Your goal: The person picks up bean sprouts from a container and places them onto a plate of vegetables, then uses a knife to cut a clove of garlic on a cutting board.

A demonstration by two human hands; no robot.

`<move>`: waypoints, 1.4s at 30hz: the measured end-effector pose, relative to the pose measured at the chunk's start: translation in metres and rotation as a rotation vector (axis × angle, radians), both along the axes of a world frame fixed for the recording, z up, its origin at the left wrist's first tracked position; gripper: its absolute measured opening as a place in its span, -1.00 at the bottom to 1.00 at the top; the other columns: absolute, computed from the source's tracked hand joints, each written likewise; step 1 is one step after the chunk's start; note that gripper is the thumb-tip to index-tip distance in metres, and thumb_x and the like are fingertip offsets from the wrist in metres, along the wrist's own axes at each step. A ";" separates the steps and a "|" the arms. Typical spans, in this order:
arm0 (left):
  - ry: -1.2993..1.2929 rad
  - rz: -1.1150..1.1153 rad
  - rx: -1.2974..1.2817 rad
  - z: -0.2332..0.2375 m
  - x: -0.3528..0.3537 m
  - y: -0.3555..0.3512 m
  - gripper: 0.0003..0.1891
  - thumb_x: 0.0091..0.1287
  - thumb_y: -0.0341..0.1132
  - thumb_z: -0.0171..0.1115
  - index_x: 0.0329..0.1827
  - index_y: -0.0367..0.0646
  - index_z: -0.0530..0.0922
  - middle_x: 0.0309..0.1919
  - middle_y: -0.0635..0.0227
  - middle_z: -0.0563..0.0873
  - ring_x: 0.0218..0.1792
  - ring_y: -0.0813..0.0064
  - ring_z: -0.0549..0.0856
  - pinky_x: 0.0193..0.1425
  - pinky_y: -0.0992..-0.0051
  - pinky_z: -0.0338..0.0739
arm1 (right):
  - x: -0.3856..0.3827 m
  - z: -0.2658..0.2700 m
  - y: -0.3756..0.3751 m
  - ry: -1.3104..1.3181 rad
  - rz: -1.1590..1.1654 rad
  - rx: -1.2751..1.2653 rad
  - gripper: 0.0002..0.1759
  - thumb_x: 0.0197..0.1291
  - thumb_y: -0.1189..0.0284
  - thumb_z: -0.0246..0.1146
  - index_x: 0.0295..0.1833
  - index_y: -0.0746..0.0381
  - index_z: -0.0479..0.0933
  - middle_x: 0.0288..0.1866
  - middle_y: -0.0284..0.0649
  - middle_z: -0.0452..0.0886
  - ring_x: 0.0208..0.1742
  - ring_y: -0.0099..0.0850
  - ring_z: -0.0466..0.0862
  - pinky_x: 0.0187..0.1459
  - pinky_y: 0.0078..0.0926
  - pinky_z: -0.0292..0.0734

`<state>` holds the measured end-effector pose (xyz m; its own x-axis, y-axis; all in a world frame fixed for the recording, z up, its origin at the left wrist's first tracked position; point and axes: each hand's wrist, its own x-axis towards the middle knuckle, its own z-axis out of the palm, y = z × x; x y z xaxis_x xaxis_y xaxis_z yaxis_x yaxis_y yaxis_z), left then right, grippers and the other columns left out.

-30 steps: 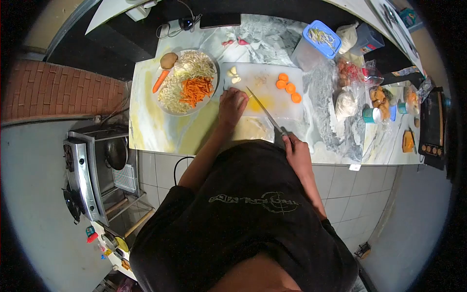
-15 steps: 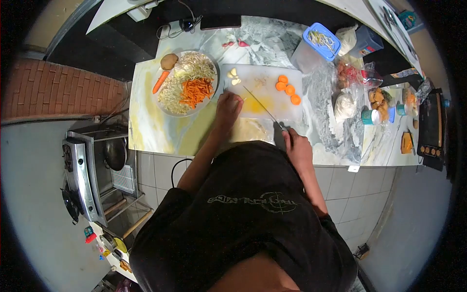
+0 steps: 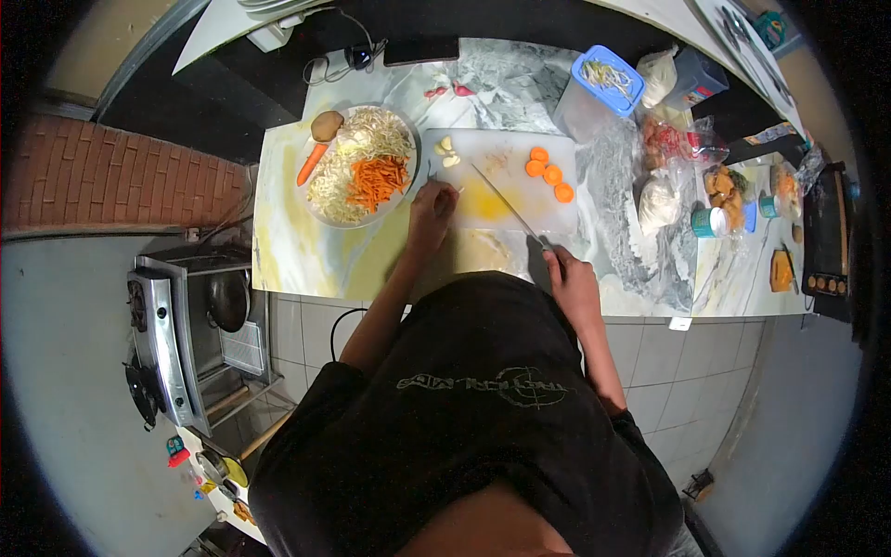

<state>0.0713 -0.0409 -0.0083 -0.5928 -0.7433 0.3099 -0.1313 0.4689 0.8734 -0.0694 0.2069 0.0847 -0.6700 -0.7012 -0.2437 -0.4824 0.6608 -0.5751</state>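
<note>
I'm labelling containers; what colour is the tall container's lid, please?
The lid is blue in the head view.

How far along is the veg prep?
Looks done: shredded carrot on the plate, carrot slices on the board. In hand: knife in the right hand, pale piece at the left hand. Probably left: whole-looking cloves, unshredded carrot.
</note>
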 end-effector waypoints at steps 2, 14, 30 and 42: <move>-0.040 0.002 0.053 -0.004 0.002 -0.001 -0.89 0.33 -0.53 0.38 -0.19 -0.24 0.60 -0.29 0.21 0.68 -0.29 0.24 0.69 -0.16 0.33 0.60 | 0.000 0.000 -0.001 -0.009 -0.010 -0.001 -0.61 0.54 0.15 0.13 -0.02 0.26 0.66 -0.37 0.26 0.68 -0.24 0.27 0.70 -0.20 0.16 0.59; 0.002 0.030 0.022 -0.005 -0.001 0.000 -0.91 0.42 -0.45 0.35 -0.13 -0.24 0.62 -0.26 0.19 0.74 -0.29 0.30 0.72 -0.14 0.38 0.61 | -0.016 -0.038 0.012 -0.339 -0.087 -0.334 -0.50 0.65 0.08 -0.02 -0.18 0.26 0.58 -0.63 -0.27 0.43 -0.72 -0.38 0.38 -0.59 -0.35 0.25; -0.089 -0.034 0.212 0.018 -0.009 -0.035 -0.88 0.41 -0.50 0.35 -0.04 -0.24 0.68 -0.27 0.36 0.77 -0.30 0.63 0.68 -0.15 0.54 0.57 | -0.024 -0.023 0.022 -1.083 -0.308 -0.355 -0.53 0.67 0.01 -0.12 -0.19 0.12 0.43 -0.62 -0.52 0.25 -0.74 -0.71 0.14 -0.74 -0.64 0.02; 0.152 -0.452 -0.164 0.189 -0.203 -0.070 -0.83 0.44 -0.37 0.39 0.00 -0.22 0.70 -0.13 0.38 0.82 -0.12 0.61 0.75 0.12 0.50 0.62 | -0.023 -0.023 0.032 -1.125 -0.346 -0.374 -0.56 0.68 0.03 -0.13 -0.18 0.10 0.42 -0.60 -0.53 0.25 -0.72 -0.71 0.13 -0.73 -0.65 0.03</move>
